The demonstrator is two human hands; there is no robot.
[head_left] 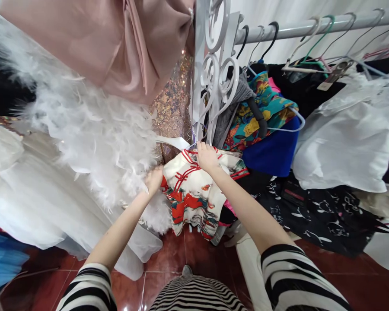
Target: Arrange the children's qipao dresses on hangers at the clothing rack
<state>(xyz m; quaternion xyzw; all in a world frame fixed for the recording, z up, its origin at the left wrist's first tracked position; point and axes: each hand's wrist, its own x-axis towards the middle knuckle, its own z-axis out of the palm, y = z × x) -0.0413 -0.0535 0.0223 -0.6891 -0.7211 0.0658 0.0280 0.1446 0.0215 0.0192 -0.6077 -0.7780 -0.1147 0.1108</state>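
Observation:
A white cheongsam-style dress (pixel 194 185) with red piping, red knot fastenings and a red and green print hangs in front of me. My right hand (pixel 207 156) is closed at its collar, fingers curled round the neck of its clothes hanger (pixel 191 144). At the dress's left sleeve edge, my left hand (pixel 154 179) is closed on the fabric, its fingertips partly hidden. White feather trim (pixel 110 138) on a neighbouring gown brushes against the left hand.
A white scrollwork metal frame (pixel 214 73) rises behind the dress. To the right, a rail (pixel 311 26) carries hangers with many garments, including a floral teal one (pixel 256 116). A pink satin garment (pixel 116 43) hangs upper left. Below is a red tiled floor (pixel 168 255).

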